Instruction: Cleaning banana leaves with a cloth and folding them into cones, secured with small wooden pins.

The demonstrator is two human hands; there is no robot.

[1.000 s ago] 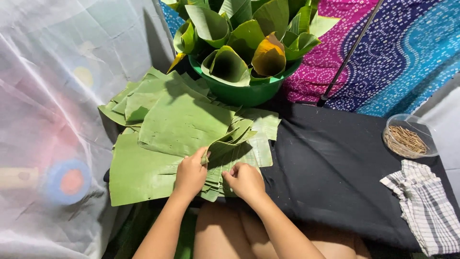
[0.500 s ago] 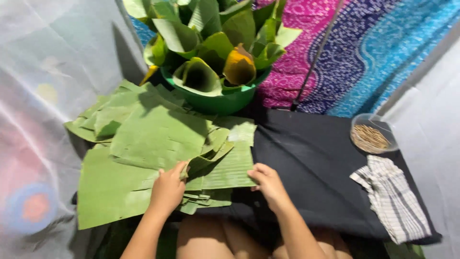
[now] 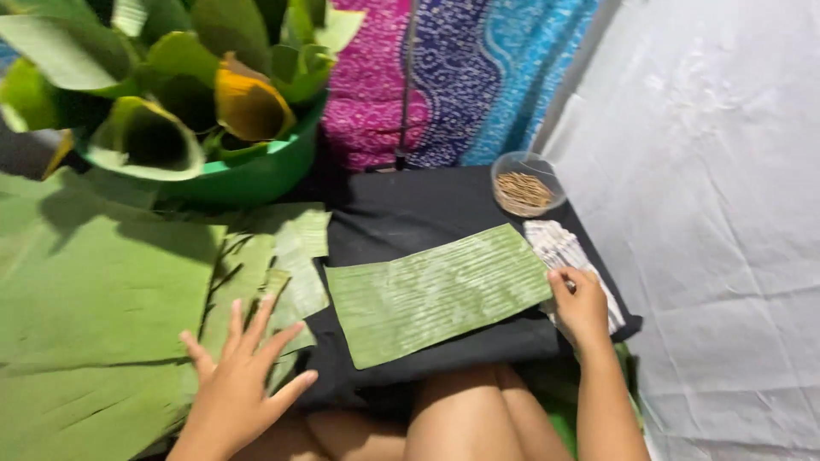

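Note:
A rectangular banana leaf piece [image 3: 440,293] lies flat on the black cloth [image 3: 410,209] over my lap. My right hand [image 3: 581,305] holds its right end between thumb and fingers, beside a striped rag [image 3: 559,248]. My left hand [image 3: 243,371] hovers with fingers spread over the edge of the stack of cut banana leaves [image 3: 102,316] on the left, holding nothing.
A green basin [image 3: 265,175] full of rolled leaf cones stands at the back left. A small clear bowl of thin sticks [image 3: 524,185] sits at the back right of the black cloth. Patterned pink and blue fabric hangs behind; white sheeting covers the right.
My right hand has pulled one leaf piece off the stack and drawn it right onto the black cloth. The view has swung right and closer. My left hand has let go and spread open.

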